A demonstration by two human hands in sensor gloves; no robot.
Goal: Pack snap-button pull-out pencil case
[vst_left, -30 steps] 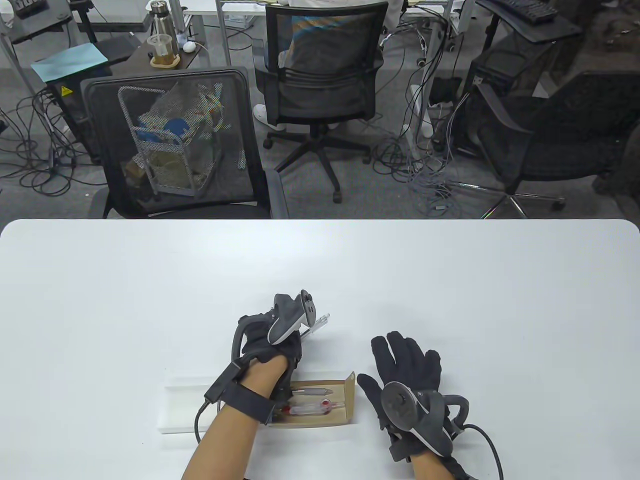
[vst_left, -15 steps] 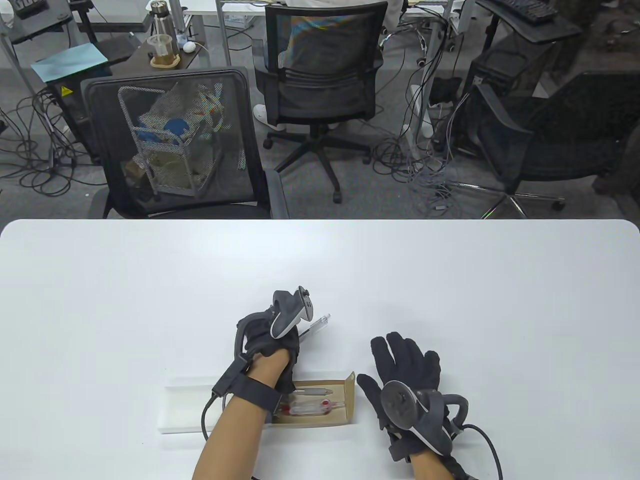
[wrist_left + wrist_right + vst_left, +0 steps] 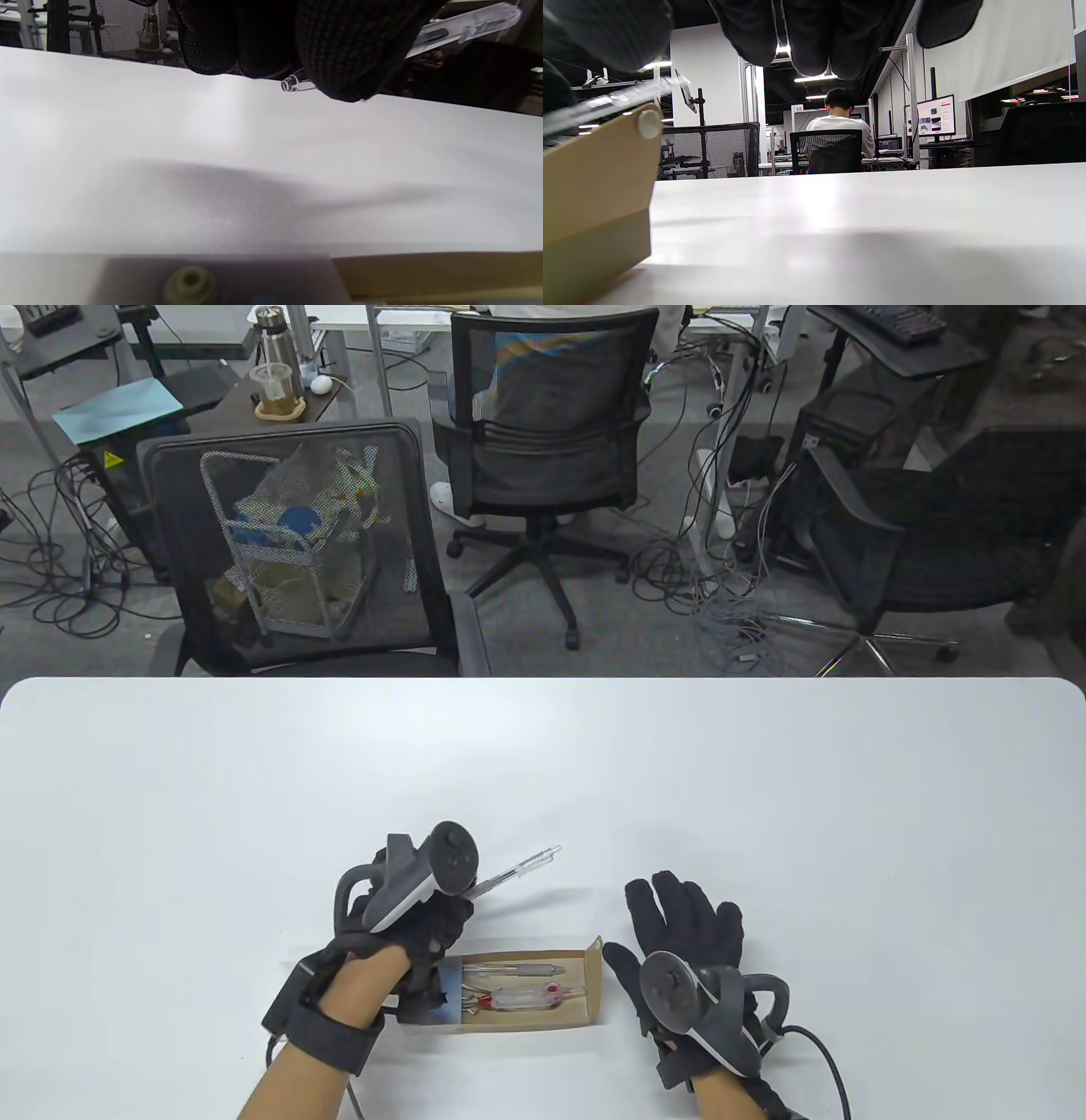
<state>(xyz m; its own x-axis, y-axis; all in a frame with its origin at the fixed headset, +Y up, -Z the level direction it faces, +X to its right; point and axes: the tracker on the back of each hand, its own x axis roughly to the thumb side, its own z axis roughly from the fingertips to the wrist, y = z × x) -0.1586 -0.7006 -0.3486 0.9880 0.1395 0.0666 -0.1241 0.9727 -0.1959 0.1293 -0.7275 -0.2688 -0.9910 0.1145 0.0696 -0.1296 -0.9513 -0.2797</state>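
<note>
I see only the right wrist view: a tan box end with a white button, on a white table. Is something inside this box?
Observer: Yes. The table view shows an open tray with a grey-grip pen and a red-ended pen lying in it.
Operator: What is the blurred clear stick above the box?
Observer: A clear pen. The left hand holds it above the table, behind the tray.
Operator: Does my right hand touch the tray?
Observer: The right hand lies flat on the table, fingers spread, just right of the tray. The thumb is close to the tray's end; I cannot tell if they touch.
</note>
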